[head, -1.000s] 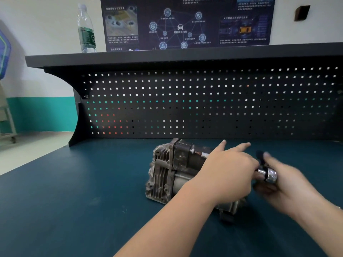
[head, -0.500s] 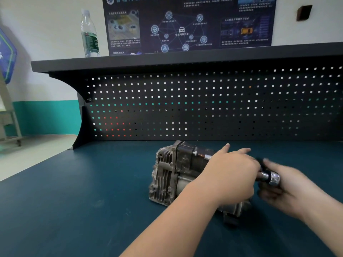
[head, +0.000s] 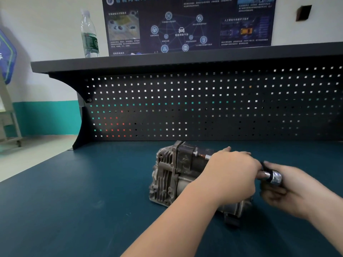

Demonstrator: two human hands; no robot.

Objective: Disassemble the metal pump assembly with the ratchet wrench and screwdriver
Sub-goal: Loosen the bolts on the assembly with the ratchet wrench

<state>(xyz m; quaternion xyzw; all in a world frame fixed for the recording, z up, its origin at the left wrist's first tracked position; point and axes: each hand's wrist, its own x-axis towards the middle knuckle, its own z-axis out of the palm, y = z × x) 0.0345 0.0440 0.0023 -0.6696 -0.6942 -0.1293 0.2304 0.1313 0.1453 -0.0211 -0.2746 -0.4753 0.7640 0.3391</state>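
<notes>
From my remote seat I see the dark blue counter (head: 78, 210) carrying the metal pump assembly (head: 172, 175), which lies on its side near the middle, its finned cast end facing left and the pegboard back panel (head: 204, 108) well behind it. A clear water bottle (head: 89, 36) stands on the shelf above.

The step in hand looks like loosening a bolt on the upper face of the pump. To do it well I would keep the long extension bar (head: 206, 156) square to the bolt so its tip stays seated, press inward while turning, and hold the housing firmly so it does not roll on the counter.

My left hand (head: 232, 177) lies across the top of the pump, over the bar; the palm side is hidden, so I cannot tell whether its grip is clenched on the bar or just pressing down, though two fingers point straight out toward the back. My right hand (head: 293, 191) reaches in from the right, its grip curled round the ratchet wrench (head: 272, 176), whose chrome head shows just beside the left knuckles
</notes>
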